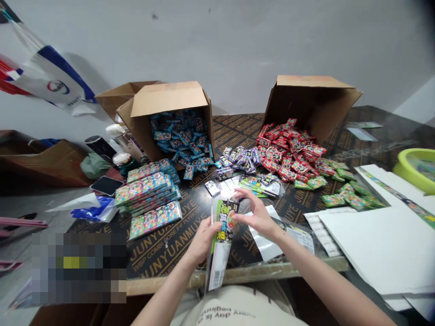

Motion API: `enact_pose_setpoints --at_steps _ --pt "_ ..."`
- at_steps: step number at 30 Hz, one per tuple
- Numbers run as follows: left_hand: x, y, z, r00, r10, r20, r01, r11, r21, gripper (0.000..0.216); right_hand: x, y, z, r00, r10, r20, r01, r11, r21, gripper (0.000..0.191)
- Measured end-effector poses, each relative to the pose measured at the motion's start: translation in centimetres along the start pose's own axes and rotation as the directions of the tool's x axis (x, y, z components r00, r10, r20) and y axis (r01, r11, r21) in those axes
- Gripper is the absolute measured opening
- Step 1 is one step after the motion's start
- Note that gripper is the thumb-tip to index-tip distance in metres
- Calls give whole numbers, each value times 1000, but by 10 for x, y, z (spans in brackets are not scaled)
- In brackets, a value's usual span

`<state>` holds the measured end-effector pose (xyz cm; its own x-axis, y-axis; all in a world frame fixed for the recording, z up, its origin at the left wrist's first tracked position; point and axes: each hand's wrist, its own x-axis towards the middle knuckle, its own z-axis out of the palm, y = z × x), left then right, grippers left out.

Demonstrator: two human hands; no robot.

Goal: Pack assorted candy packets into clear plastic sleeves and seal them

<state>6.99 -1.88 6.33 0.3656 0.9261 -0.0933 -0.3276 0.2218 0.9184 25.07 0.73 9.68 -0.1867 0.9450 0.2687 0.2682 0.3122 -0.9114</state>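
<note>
In front of my body, a long flat candy packet (225,213) with a green and black printed front and clear plastic film stands tilted upright. My left hand (205,236) is closed around its left edge, the thumb lying on the front. At the right edge and upper end, my right hand (257,215) has its thumb and curved fingers on the packet. Just beyond it lie more flat printed packets (260,185) and a pile of small purple candy sachets (242,158). White sheets and clear packaging (265,240) are under my right forearm.
A cardboard box (170,99) spills blue sachets at left; another box (314,83) spills red ones at right. Green sachets (353,194) lie beside white boards (380,235). Stacked filled packs (149,190), a phone (106,185) and bottles are at left. A yellow-green basin (413,170) stands far right.
</note>
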Motion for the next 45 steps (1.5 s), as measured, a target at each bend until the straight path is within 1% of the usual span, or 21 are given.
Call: enact_pose_setpoints --at_steps 1,2,5,6,8,10,11,13,15,17,21,24,26,28,30,33,35,37,38,42,45 --pt "0 1 -1 999 -21 -32 21 1000 2 32 -1 4 3 997 54 -53 -49 995 89 71" --pt "0 2 -3 998 -38 -50 39 999 24 32 -2 8 6 992 122 -37 -113 978 175 69" --pt "0 3 -6 1000 -8 -2 8 977 215 31 -6 17 12 955 250 160 -288 908 303 37" --pt "0 2 -7 999 24 24 -30 950 310 31 -7 18 13 954 251 161 -289 912 291 28" --pt "2 -1 -8 995 89 56 -104 876 472 34 -6 17 13 971 228 66 -237 947 218 20" --pt "4 -4 -11 991 122 62 -136 829 543 39 -5 15 12 975 221 6 -218 956 197 21" --pt "6 -5 -12 990 131 54 -139 828 543 40 -5 14 12 971 238 28 -238 943 232 21" --pt "10 -4 -15 988 153 2 -132 846 517 39 -9 13 12 940 286 185 -334 880 337 27" --pt "14 -2 -18 980 182 -84 -121 872 475 39 -16 16 14 860 295 415 -456 810 369 39" --pt "18 -1 -20 976 176 -128 -113 913 391 37 -24 21 17 805 276 526 -503 786 358 42" --pt "15 -13 -21 999 42 35 -49 974 221 34 -29 32 16 872 292 394 -450 796 406 33" --pt "9 -26 -21 987 -13 162 -18 981 191 38 -23 37 10 897 303 323 -423 802 421 41" --pt "6 -30 -19 979 -7 203 -40 973 229 36 -17 39 8 934 321 158 -358 824 439 48" --pt "8 -30 -13 978 19 210 -69 969 237 39 -14 39 11 945 325 -49 -273 859 433 41" --pt "13 -26 -4 988 95 120 -111 984 139 44 -13 36 19 945 295 -139 -213 882 420 31" --pt "22 -21 12 972 201 -122 -208 977 -44 39 -16 25 36 943 283 -175 -165 853 495 28" --pt "25 -22 20 953 214 -212 -241 964 -109 35 -17 19 45 892 359 -274 -147 805 575 32" --pt "23 -25 24 948 185 -259 -237 954 -185 31 -17 16 50 835 429 -346 -145 777 613 37" --pt "21 -26 25 947 152 -284 -223 945 -239 29 -17 15 50 827 438 -352 -149 774 615 36" --pt "16 -22 20 950 -12 -313 -127 899 -420 27 -18 13 51 855 411 -316 -131 762 634 30" --pt "18 -12 14 963 -21 -267 -86 919 -384 20 -19 13 52 838 424 -343 -119 757 643 31"
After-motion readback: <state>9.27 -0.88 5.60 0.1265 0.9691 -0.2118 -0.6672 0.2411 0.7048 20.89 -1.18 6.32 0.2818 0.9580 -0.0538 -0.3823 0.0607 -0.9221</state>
